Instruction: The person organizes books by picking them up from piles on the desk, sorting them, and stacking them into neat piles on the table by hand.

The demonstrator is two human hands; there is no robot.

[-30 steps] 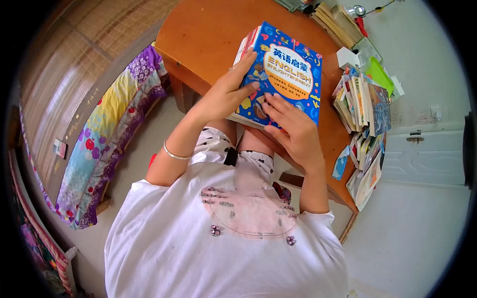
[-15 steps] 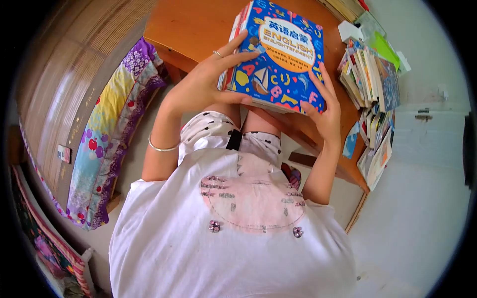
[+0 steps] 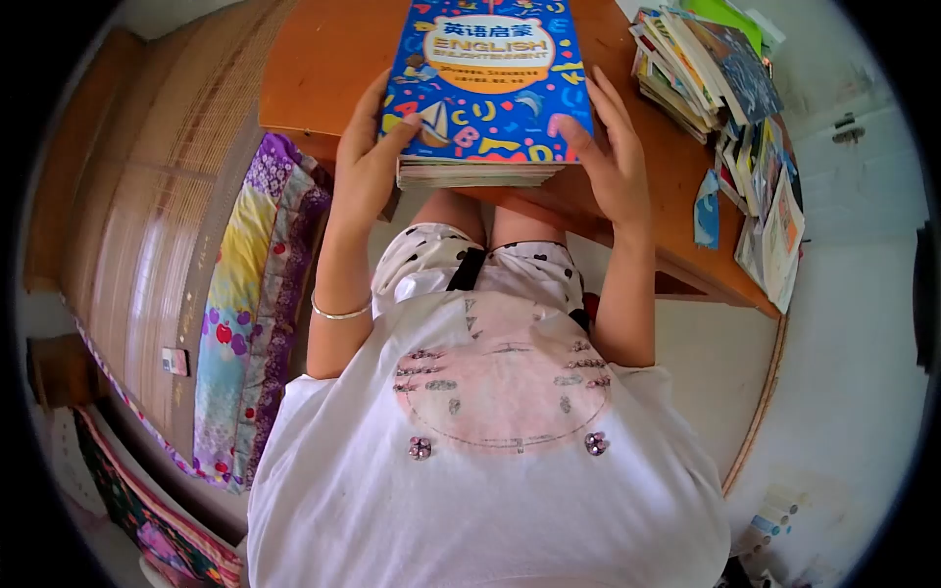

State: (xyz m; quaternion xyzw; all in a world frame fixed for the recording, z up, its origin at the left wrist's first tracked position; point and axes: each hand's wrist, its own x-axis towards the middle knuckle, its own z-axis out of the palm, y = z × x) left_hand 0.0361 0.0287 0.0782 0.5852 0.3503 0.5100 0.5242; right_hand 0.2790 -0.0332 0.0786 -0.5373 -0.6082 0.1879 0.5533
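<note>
Left hand [image 3: 365,157]: I see it gripping the book stack [image 3: 490,108] by its left side.
Right hand [image 3: 616,162]: clasping the right side, equally near.
Long axis: apparently running forward, between both hands, at the desk's [image 3: 319,78] near edge.

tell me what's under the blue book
Pale layered edges show beneath the blue book along its near side, between the left hand and right hand. The book covers the rest, including any spot where the pile meets the desk.
</note>
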